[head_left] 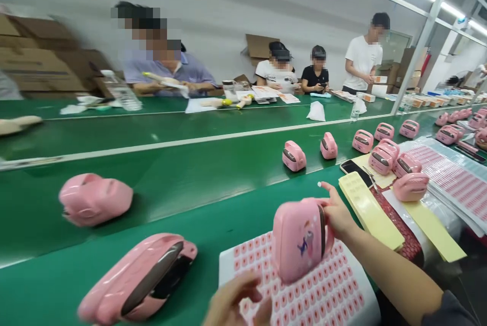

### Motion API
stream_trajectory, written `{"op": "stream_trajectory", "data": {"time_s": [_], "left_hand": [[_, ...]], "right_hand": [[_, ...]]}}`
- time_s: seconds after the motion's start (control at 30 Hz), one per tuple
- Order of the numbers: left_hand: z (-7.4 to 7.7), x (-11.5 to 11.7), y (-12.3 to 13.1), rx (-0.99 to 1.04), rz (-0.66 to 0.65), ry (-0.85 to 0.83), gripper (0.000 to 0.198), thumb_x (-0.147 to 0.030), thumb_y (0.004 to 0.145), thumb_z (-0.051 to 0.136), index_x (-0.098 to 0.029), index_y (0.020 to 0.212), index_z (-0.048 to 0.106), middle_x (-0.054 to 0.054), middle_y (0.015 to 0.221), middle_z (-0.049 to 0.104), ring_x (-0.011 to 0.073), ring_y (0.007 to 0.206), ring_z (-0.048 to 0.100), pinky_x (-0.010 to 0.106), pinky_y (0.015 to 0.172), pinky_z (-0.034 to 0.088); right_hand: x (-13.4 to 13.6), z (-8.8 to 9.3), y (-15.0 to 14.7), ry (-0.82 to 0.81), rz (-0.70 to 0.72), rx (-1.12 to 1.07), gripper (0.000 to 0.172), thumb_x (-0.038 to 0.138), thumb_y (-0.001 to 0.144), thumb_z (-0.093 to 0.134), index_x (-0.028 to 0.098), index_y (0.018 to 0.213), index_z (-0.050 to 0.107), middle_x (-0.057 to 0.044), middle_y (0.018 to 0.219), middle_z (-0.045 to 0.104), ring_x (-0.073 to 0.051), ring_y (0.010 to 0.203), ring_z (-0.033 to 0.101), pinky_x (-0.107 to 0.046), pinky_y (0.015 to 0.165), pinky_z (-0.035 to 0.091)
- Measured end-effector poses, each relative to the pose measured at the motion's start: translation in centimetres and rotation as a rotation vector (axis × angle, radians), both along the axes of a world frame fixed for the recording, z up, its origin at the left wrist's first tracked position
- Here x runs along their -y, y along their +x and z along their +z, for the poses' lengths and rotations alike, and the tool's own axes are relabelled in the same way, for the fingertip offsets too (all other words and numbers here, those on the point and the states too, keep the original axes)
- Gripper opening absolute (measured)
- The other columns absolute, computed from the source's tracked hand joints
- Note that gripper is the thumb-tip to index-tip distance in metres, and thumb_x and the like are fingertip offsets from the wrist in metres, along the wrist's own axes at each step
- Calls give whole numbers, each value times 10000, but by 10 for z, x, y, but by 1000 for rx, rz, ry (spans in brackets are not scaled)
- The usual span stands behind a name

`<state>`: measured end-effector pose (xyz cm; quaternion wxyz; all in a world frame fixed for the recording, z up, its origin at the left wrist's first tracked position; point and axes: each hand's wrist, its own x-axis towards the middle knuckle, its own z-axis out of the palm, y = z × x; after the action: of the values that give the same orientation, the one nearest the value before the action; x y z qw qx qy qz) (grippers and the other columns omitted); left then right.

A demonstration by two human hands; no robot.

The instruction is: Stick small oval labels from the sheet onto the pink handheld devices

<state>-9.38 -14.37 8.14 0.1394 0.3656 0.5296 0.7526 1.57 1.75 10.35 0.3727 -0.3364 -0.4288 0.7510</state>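
Note:
My right hand [337, 214] grips the handle of a pink plastic device [294, 242] and holds it upright above a sticker sheet [319, 293]. The device has a cartoon print on its face and a dark strip by the handle. A small whitish piece shows at the tip of my raised right finger. My left hand [241, 298] is low over the sheet's left part, fingers apart and slightly curled, with nothing visible between them. The sheet carries rows of small pink-red stickers. Another pink device [140, 280] lies on its side left of my left hand.
A pink device [95, 199] and more like it sit along the green belt [213, 163]. At right are yellow paper strips [369, 209], a phone [355, 171] and stacked printed sheets [452, 173]. Several people sit or stand across the line, near bottles and papers.

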Motion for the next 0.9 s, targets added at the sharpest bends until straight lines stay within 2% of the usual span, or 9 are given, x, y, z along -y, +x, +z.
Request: {"op": "stream_trajectory", "data": {"time_s": [0.07,0.13,0.23,0.33,0.43,0.5,0.63,0.8,0.9], "left_hand": [[-13,6,10,376,-94,-17,625,-291,551,817,-288,1143,618,23,1019,701,241,945,632,285,775,518],[-29,3,17,717,-355,-112,654,-363,573,803,-266,1186,599,56,1062,707,309,1105,573,379,889,489],[-55,0,23,1055,-731,-136,503,-391,670,730,-260,1147,636,79,944,747,348,1048,614,511,927,449],[-70,3,25,1175,-883,17,404,-368,765,644,-309,1164,624,72,1015,732,317,1020,638,537,948,420],[-68,6,24,1228,-850,111,501,-393,782,616,-344,1272,524,83,1152,672,334,1083,600,598,973,355],[-63,6,24,1245,-764,127,611,-404,767,627,-350,1343,429,97,1211,634,359,1121,566,634,964,336],[-52,0,27,1242,-588,239,595,-411,798,590,-386,1356,387,77,1209,634,341,1049,614,596,922,408],[-40,-1,31,1223,-726,327,359,-418,859,502,-368,1205,581,59,1082,702,312,952,663,494,783,533],[-38,1,30,1212,-677,351,306,-386,838,532,-352,1119,646,48,1008,729,294,879,690,447,710,565]], "right_hand": [[9,-3,13,29,74,27,768,45,465,488,231,1205,405,90,597,581,-94,443,462,-164,377,326],[15,-3,23,82,145,55,741,60,503,523,244,1213,412,58,700,622,-115,528,534,-192,439,391],[9,0,40,259,248,151,699,104,534,652,255,1193,478,-31,1034,638,-165,830,618,-270,652,485],[-20,0,67,502,152,390,637,204,514,785,267,1116,585,-45,1206,592,-218,1080,563,-307,794,472],[-58,-10,93,544,-110,648,294,322,678,706,213,947,658,-53,1069,657,-231,1042,583,-324,800,468],[-79,-21,103,515,-211,769,181,332,765,645,162,826,658,-64,940,675,-226,945,612,-341,784,475],[-96,-44,107,502,-263,954,194,310,871,583,139,955,622,-47,987,646,-172,856,623,-359,762,516],[-96,-59,104,554,-307,1033,228,294,893,555,171,1084,584,-73,1157,585,-199,995,589,-408,851,498],[-98,-63,107,560,-299,1012,237,294,890,560,165,1088,581,-72,1146,588,-199,983,594,-408,840,504]]}}
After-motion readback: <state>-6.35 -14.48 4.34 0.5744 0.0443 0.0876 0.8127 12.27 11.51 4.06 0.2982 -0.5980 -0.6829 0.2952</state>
